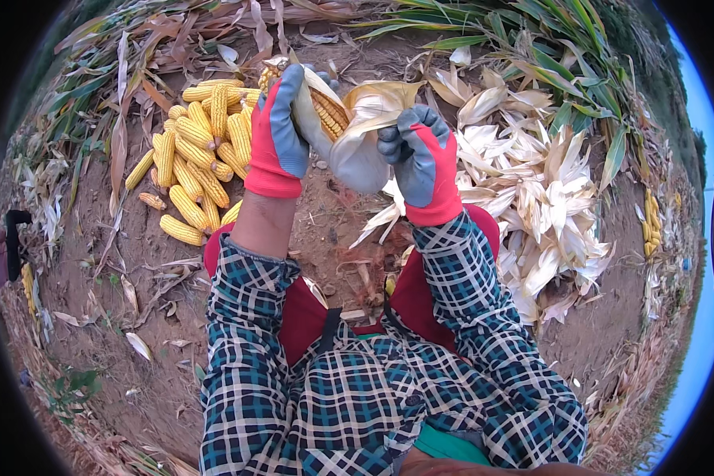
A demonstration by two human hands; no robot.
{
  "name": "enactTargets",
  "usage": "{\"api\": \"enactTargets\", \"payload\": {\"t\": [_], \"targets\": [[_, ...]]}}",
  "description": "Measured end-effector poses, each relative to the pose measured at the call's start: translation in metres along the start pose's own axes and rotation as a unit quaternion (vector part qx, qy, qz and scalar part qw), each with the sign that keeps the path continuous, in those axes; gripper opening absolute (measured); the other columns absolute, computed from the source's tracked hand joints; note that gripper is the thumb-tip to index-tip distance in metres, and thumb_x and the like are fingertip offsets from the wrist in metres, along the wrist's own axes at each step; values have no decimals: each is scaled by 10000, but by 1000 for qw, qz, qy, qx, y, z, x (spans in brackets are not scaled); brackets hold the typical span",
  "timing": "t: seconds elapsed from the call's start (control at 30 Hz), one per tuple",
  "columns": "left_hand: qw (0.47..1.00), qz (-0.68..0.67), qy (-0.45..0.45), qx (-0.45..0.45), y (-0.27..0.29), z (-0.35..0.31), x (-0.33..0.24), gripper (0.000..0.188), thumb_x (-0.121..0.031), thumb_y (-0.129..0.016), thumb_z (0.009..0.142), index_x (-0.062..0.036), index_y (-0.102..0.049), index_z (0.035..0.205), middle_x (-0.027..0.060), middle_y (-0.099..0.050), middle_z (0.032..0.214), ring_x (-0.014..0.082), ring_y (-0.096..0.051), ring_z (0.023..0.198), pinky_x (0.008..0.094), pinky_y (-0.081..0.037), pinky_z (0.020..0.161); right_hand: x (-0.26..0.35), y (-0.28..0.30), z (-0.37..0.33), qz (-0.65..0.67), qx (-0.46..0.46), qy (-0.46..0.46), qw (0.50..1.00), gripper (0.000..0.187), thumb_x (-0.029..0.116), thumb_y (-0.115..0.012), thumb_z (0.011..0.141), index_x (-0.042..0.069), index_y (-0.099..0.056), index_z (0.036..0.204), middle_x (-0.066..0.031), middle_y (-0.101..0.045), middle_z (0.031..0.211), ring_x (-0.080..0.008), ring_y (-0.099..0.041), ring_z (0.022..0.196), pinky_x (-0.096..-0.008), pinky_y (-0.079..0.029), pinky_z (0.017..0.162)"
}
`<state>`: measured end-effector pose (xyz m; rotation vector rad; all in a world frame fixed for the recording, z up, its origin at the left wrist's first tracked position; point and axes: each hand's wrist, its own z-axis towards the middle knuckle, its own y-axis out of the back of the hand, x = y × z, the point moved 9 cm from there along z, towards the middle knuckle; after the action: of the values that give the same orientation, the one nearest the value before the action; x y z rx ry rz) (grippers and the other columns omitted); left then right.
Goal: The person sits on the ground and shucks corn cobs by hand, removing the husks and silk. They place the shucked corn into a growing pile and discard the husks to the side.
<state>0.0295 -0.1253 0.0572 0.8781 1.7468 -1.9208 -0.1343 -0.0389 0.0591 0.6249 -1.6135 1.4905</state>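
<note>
Both my hands wear red and grey work gloves. In my left hand [280, 131], closed around it, is an ear of corn [329, 115] with its yellow kernels partly bared. My right hand [423, 155] pinches a pale husk [377, 111] that is peeled away from the ear toward the right. The husk still hangs together with the ear, its lower part drooping between my hands. Left of my left hand lies a pile of husked yellow corn ears [198, 147]. To the right of my right hand spreads a heap of stripped pale husks [531, 198].
Green and dry corn stalks [523, 47] lie across the far side. Bare brown soil [151, 317] with husk scraps runs along the left. Farther right is another row of yellow ears [651, 222]. At the far left edge, part of another person [12, 246] shows.
</note>
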Motion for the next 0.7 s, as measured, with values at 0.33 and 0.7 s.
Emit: {"api": "enactTargets", "payload": {"t": [0.33, 0.7], "targets": [[982, -82, -104, -134, 74, 33, -67, 401, -419, -573, 856, -90, -546, 1083, 127, -612, 1035, 315, -585, 968, 470, -450, 919, 81, 62, 13, 232, 5, 81, 969, 146, 206, -591, 894, 100, -580, 795, 11, -562, 693, -98, -471, 577, -218, -363, 484], [959, -118, -93, -239, 102, 31, -66, 428, -459, -640, 779, -134, -552, 1044, 96, -583, 1060, 293, -554, 1017, 500, -430, 936, 7, 25, 16, -12, 24, -81, 996, 546, 344, -603, 905, -10, -426, 1281, -105, -595, 1028, -194, -618, 891, -284, -513, 764]]}}
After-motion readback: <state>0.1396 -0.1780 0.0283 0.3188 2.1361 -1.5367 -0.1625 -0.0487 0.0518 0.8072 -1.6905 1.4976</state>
